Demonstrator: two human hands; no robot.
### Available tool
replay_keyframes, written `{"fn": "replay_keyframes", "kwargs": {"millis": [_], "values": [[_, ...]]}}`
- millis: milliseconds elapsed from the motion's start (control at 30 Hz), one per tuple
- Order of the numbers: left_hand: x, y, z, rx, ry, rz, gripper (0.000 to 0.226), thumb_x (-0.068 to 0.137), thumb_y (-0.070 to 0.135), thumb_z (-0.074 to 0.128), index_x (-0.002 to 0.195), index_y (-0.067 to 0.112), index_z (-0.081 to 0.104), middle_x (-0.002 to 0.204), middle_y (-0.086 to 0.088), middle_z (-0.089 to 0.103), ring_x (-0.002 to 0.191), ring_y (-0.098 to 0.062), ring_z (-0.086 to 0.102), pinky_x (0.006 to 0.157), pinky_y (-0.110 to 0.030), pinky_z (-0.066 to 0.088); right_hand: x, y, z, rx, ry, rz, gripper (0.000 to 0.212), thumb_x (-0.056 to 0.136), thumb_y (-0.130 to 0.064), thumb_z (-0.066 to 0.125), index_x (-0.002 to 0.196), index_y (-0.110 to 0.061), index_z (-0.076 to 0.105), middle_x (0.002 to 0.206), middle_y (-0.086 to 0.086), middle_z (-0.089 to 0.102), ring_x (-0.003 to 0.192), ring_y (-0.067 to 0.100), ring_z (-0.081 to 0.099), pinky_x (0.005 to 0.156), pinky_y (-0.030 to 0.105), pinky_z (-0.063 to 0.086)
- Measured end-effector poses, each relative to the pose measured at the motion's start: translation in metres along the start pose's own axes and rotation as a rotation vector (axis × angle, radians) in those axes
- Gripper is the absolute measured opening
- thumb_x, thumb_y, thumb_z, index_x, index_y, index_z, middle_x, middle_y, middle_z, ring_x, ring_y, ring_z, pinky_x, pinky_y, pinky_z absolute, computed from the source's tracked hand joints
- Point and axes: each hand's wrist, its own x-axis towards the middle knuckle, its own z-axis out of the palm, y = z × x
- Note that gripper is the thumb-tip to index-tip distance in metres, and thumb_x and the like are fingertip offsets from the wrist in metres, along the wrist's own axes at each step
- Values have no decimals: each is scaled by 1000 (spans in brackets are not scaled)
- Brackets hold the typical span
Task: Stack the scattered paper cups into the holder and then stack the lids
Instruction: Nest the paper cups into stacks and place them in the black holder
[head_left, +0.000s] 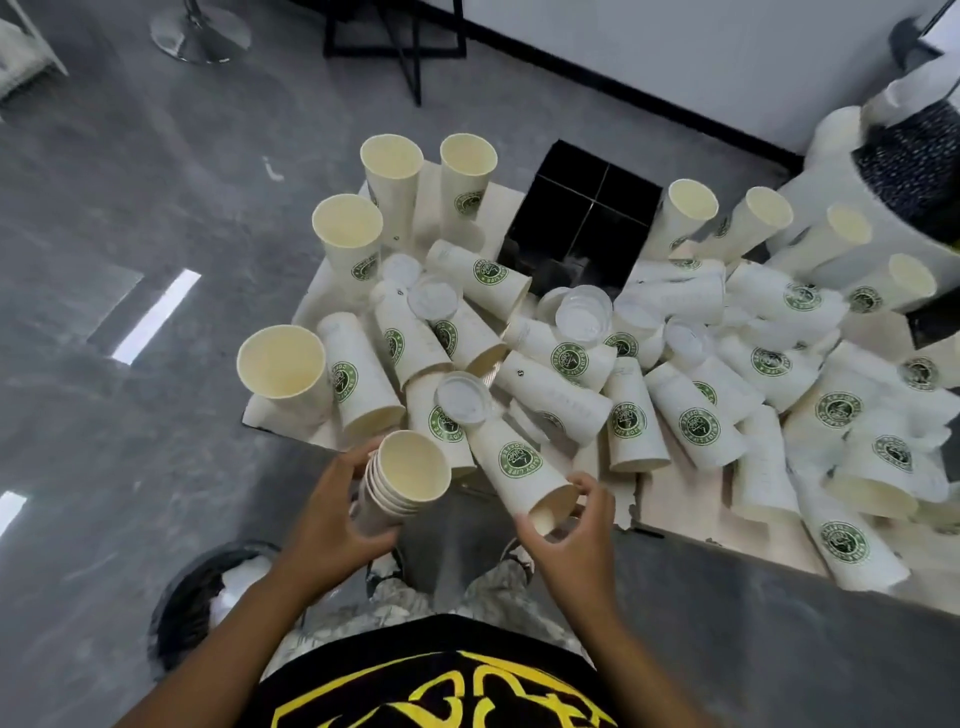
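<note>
My left hand (332, 525) grips a nested stack of several white paper cups (402, 480), open mouths facing up. My right hand (574, 530) pinches the rim of a single cup (519, 467) that lies on its side with a green logo. A black four-compartment holder (579, 218) stands at the back of the table. Many more logo cups (696, 421) lie scattered over the table, some upright (283, 364). White plastic lids lie among them, one (462, 397) near my hands and another (584, 314) by the holder.
The cups rest on a cardboard-covered table (670, 512) with a torn front edge. A black-lined bin (208, 597) stands on the grey floor at my lower left. A dark patterned object (914, 161) sits at the far right. Black table legs (410, 57) stand behind.
</note>
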Motion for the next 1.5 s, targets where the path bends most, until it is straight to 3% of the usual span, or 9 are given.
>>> {"fn": "replay_keyframes", "kwargs": {"millis": [400, 533, 700, 833, 900, 1067, 1233, 1367, 1500], "values": [[-5, 1, 2, -51, -21, -9, 106, 62, 15, 99, 146, 44, 41, 143, 18, 54, 128, -1, 56, 97, -9, 46, -16, -42, -48, -126, 24, -221, 84, 67, -18, 93, 137, -29, 48, 127, -11, 47, 119, 12, 52, 95, 40, 53], [-6, 8, 1, -33, 15, -7, 108, 62, 14, 99, 143, 52, 39, 141, 27, 51, 126, 2, 56, 95, -9, 47, -2, -76, -61, -85, 0, -256, 84, 64, -33, 86, 138, -34, 48, 131, -18, 48, 119, 18, 55, 95, 52, 55], [-1, 20, -4, -29, 69, -10, 108, 61, 12, 98, 142, 52, 39, 141, 21, 53, 125, -2, 57, 94, -11, 48, 12, -133, -78, 25, -70, -368, 84, 59, -46, 82, 136, -34, 51, 133, -24, 50, 121, 2, 53, 87, 42, 57], [6, 32, -9, -35, 102, 15, 108, 62, 11, 98, 142, 53, 38, 143, 23, 53, 127, -1, 55, 94, -7, 45, 19, -166, -81, 68, -173, -478, 80, 63, -44, 80, 137, -36, 53, 135, -18, 50, 129, 11, 51, 89, 43, 57], [10, 35, -13, -42, 115, -5, 108, 63, 17, 98, 142, 56, 37, 142, 19, 54, 123, -2, 58, 92, -8, 47, 22, -177, -75, 57, -209, -538, 80, 63, -43, 80, 138, -32, 54, 136, -13, 49, 131, 13, 51, 92, 34, 54], [14, 35, -21, -49, 119, -35, 111, 60, 23, 95, 149, 50, 35, 142, 10, 55, 120, -8, 60, 96, -32, 55, 30, -193, -49, -23, -281, -624, 81, 64, -53, 78, 139, -28, 58, 132, -9, 52, 125, 6, 52, 93, 14, 45], [14, 38, -25, 3, 123, 2, 112, 58, 29, 92, 146, 61, 30, 145, 12, 53, 120, -10, 60, 95, -40, 56, 35, -174, 4, -134, -438, -625, 86, 66, -66, 79, 140, -27, 59, 135, -12, 53, 128, 9, 48, 106, 19, 39], [8, 28, -21, 25, 158, -1, 115, 60, 24, 96, 148, 57, 29, 149, 9, 51, 125, -7, 59, 96, -38, 57, 27, -149, 52, -138, -491, -564, 91, 66, -70, 76, 142, -25, 56, 137, -18, 49, 127, 10, 44, 105, 3, 23], [-4, 12, -18, 29, 180, -20, 118, 62, 21, 99, 150, 55, 27, 151, 10, 49, 129, -3, 55, 97, -23, 52, 19, -128, 67, -58, -515, -485, 87, 71, -64, 79, 146, -34, 47, 140, -31, 43, 134, 6, 42, 107, 17, 37]]}}
